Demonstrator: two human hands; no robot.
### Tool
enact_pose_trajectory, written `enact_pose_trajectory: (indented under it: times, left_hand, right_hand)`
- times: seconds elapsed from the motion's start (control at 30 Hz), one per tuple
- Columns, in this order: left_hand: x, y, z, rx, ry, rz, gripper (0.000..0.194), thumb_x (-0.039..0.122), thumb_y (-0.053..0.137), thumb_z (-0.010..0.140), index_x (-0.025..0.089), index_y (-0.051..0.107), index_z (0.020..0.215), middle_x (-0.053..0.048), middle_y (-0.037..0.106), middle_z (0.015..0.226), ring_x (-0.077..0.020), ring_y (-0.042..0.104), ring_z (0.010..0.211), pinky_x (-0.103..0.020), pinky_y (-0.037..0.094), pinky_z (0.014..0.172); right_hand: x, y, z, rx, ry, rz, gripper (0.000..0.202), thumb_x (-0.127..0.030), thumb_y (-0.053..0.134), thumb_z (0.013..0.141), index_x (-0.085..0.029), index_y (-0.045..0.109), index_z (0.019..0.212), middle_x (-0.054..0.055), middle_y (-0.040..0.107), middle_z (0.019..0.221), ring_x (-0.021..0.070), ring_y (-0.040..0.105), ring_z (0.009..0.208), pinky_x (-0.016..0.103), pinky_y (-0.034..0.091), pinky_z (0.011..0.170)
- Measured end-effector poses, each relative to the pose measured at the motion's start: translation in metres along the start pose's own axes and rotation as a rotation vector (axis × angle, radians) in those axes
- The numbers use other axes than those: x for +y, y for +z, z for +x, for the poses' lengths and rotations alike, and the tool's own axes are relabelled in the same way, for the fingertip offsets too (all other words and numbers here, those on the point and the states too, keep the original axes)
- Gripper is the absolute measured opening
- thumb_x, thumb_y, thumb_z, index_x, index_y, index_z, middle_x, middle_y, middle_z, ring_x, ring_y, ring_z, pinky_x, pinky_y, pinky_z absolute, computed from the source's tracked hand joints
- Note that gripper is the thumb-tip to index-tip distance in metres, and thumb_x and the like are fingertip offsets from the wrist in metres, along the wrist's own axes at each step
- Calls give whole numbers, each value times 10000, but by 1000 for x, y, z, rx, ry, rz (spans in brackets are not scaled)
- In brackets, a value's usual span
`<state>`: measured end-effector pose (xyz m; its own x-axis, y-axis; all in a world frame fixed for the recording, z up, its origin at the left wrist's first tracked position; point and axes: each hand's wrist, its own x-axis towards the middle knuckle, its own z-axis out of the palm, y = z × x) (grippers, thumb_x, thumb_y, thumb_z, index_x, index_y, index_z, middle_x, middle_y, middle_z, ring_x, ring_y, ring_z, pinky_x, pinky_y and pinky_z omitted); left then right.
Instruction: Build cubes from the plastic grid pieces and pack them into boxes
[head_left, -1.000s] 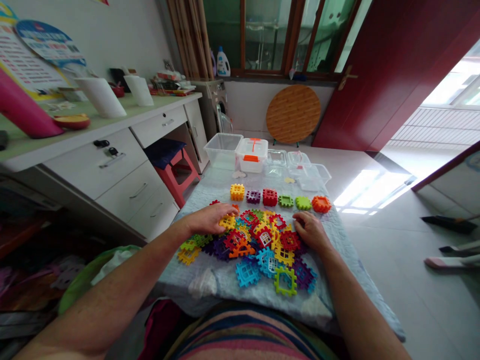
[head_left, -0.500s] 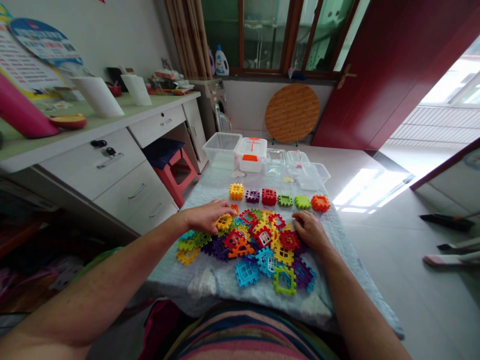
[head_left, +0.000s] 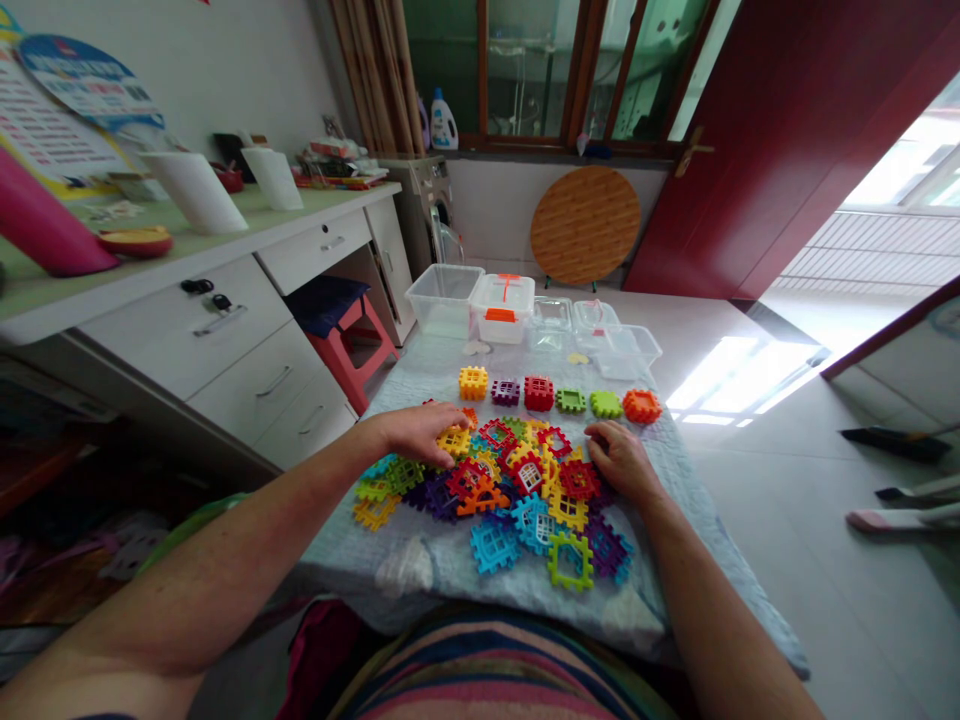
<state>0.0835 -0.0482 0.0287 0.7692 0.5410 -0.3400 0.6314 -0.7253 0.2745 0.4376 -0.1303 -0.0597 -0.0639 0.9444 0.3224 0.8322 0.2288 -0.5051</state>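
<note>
Left hand (head_left: 421, 432) lies over yellow piece (head_left: 454, 443); right hand (head_left: 619, 458) rests curled beside pile (head_left: 526, 474). Both grips unclear. Lifting singly probably limits snagging.

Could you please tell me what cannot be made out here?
Head view: whether the left hand grips or merely touches the yellow piece; the hand itself covers the contact.
Head view: the lowest layer of the pile, covered by what lies on top.
Head view: whatever may be under the right hand, hidden by that hand.
Head view: the wording on the wall poster, too small and partly cut off by the left edge.
</note>
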Motion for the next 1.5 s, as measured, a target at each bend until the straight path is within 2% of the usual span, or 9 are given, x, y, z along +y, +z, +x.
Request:
enact_pose_trajectory:
  times: [0.17,0.37,0.47,0.67,0.9,1.1,1.33,1.5]
  left_hand:
    - [2,2,4,34,0,-17,501,317,709,726,182,570,1188,-72,641,1146,-239,598,1031,-316,453,902]
    - [-3,-8,-4,89,67,-31,594,171,681,685,206,530,1258,-63,600,1261,-232,550,1142,-325,407,998]
    - [-6,-13,-8,59,78,-25,629,129,668,675,206,525,1282,-64,596,1264,-229,543,1151,-332,387,1027]
    - [-3,-11,-4,-18,66,44,562,70,634,653,208,588,1196,-68,598,1233,-244,537,1149,-350,381,1034]
    - [-12,-17,-5,5,41,3,554,59,601,619,217,588,1150,-50,604,1204,-229,530,1129,-348,387,1010]
    - [-20,-10,-1,-65,0,9,543,68,619,607,209,593,1131,-68,620,1197,-248,533,1120,-363,412,982]
    - [-16,-8,2,-70,7,20,544,105,675,609,233,601,1133,-46,629,1201,-240,551,1109,-348,422,980]
    - [-12,-6,5,-80,-8,66,538,99,667,611,196,615,1137,-87,620,1196,-267,554,1108,-351,432,950]
  right_hand:
    - [0,0,0,-8,3,-8,189,-229,492,830,-175,658,904,61,631,810,203,587,788,328,462,766]
    - [0,0,0,-7,7,-12,194,-224,489,829,-170,660,903,61,630,810,198,583,773,321,461,755]
    - [0,0,0,-5,6,-6,196,-227,488,830,-171,660,904,64,635,810,199,585,766,324,463,750]
    - [0,0,0,-2,-1,1,189,-225,485,829,-184,656,900,65,647,829,204,596,798,327,467,771]
    - [2,1,0,0,-3,-5,194,-217,486,819,-182,660,899,63,641,818,203,590,784,327,468,758]
    - [2,1,0,-1,1,-5,199,-222,485,823,-180,661,904,67,649,834,205,596,796,328,467,768]
    - [1,0,0,-10,1,-6,202,-218,490,816,-182,667,908,67,654,834,205,596,801,332,468,777]
    - [1,0,1,-9,8,1,205,-228,485,822,-183,666,907,67,650,833,208,597,805,335,469,779]
